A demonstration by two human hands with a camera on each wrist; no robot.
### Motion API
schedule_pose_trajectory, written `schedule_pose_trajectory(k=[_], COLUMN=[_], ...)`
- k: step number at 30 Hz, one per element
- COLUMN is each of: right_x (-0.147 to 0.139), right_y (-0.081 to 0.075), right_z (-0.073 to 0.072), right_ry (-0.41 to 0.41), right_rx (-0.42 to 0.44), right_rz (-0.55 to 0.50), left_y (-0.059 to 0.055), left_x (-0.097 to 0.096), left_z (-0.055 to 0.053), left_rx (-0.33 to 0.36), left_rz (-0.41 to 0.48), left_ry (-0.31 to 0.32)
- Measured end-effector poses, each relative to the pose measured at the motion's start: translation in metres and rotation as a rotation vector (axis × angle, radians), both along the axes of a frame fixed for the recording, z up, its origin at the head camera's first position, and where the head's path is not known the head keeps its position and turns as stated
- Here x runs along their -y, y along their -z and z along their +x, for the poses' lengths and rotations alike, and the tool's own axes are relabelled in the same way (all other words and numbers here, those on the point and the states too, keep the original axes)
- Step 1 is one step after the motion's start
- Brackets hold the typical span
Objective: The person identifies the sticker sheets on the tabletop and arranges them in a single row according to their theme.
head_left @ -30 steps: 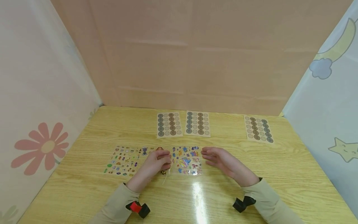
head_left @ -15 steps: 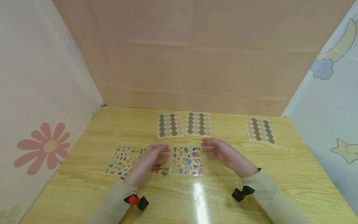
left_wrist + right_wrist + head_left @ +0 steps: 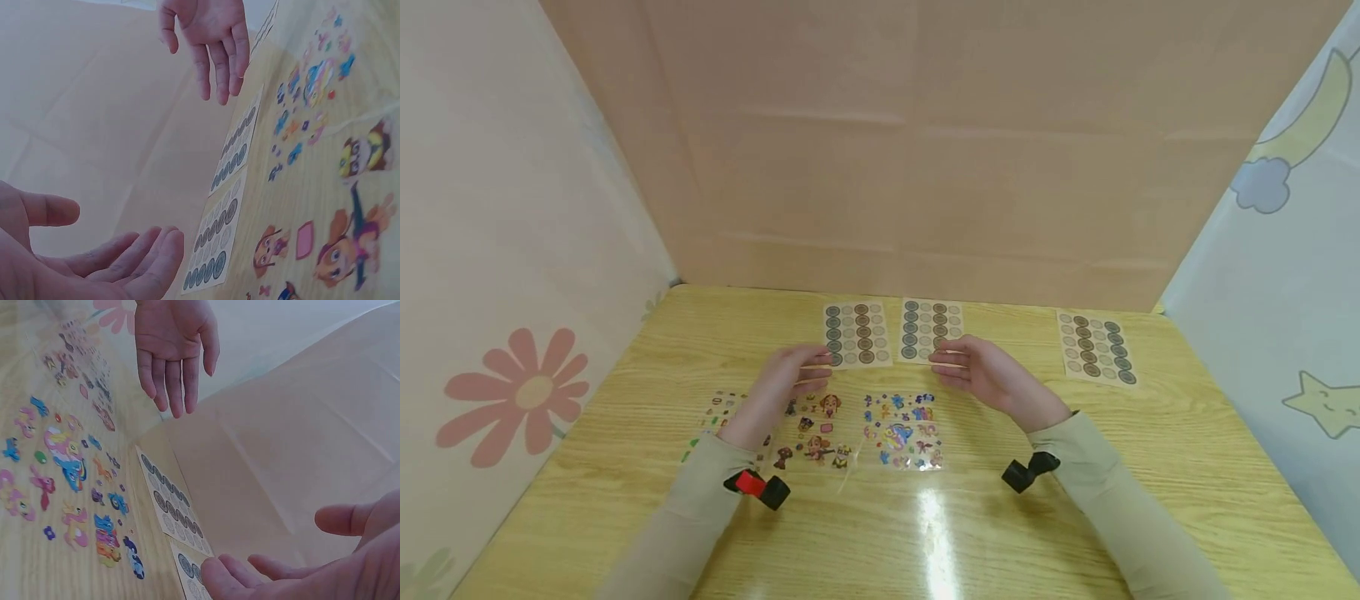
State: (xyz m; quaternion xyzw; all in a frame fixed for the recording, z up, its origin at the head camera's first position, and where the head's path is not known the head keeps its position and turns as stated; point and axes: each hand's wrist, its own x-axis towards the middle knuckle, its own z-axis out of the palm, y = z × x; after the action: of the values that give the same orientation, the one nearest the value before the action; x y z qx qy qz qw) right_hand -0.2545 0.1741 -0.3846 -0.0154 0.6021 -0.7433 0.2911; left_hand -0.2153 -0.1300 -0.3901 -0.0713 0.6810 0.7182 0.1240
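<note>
My left hand [image 3: 784, 379] hovers over the table with its fingers straight and holds nothing. Its fingertips reach the near-left corner of a paper sheet of round stickers [image 3: 857, 335] in the head view; touching cannot be made out. Opposite, palm inward, my right hand [image 3: 988, 375] has straight fingers near a second sheet of round stickers [image 3: 931, 325] and is likewise without anything in it. Closer to me lie clear sticker sheets: one with colourful ponies [image 3: 897, 435], one with cartoon puppies [image 3: 818, 450], and one with small pictures [image 3: 709, 421], partly hidden by my left arm.
A third sheet of round stickers [image 3: 1097, 347] lies at the back right of the wooden table [image 3: 1187, 467]. A tan backdrop [image 3: 910, 167] rises behind the table, and pale printed walls [image 3: 490, 208] flank it.
Both hands have moved away from me, from the clear sticker sheets toward the round-sticker sheets. The left hand has straightened its fingers, and more of the puppy sheet shows.
</note>
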Motion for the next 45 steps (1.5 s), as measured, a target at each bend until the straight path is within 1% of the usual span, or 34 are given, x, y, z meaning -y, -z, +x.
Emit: schedule_pose_trajectory(k=[3,7,8,11,14,15,18,23,26,29,32,34,39,42,45], right_x=[0.006,0.015,0.017,0.022,0.025,0.025,0.027,0.034,0.039,0.047,0.053,0.056,0.061,0.063,0.064], right_y=[-0.001,-0.002,-0.003,-0.004,-0.003,-0.002,0.001,0.005,0.009,0.014,0.016,0.017,0.017,0.017,0.017], right_z=[-0.01,-0.023,-0.027,-0.036,-0.045,-0.048,-0.055,-0.065,-0.07,-0.073,-0.074,-0.074,-0.074,-0.074,-0.074], right_ry=[-0.007,-0.024,-0.03,-0.038,-0.053,-0.057,-0.069,-0.036,-0.016,-0.009,-0.005,-0.007,0.005,0.018,0.02], right_rx=[0.008,0.001,-0.002,0.013,0.034,0.048,0.078,0.147,0.183,0.207,0.208,0.202,0.203,0.218,0.22], right_rz=[-0.009,-0.015,-0.019,-0.057,-0.081,-0.09,-0.102,-0.139,-0.153,-0.156,-0.135,-0.109,-0.062,-0.058,-0.048], left_y=[-0.002,-0.003,0.006,0.009,0.013,0.005,0.008,0.012,0.012,0.012,0.011,0.01,0.004,0.001,0.001], left_x=[0.004,0.011,0.016,0.02,0.022,0.019,0.021,0.024,0.024,0.021,0.018,0.015,0.01,0.008,0.007], left_z=[-0.009,-0.023,-0.032,-0.044,-0.052,-0.049,-0.055,-0.066,-0.071,-0.075,-0.078,-0.079,-0.078,-0.077,-0.077], left_rx=[0.013,0.038,0.029,0.036,0.052,0.071,0.096,0.134,0.161,0.19,0.214,0.226,0.254,0.272,0.283], left_rz=[0.038,0.114,0.157,0.164,0.151,0.123,0.147,0.22,0.245,0.28,0.306,0.295,0.209,0.201,0.215], left_ry=[-0.012,-0.023,-0.013,-0.018,-0.026,-0.036,-0.037,-0.05,-0.047,-0.076,-0.119,-0.137,-0.152,-0.153,-0.144])
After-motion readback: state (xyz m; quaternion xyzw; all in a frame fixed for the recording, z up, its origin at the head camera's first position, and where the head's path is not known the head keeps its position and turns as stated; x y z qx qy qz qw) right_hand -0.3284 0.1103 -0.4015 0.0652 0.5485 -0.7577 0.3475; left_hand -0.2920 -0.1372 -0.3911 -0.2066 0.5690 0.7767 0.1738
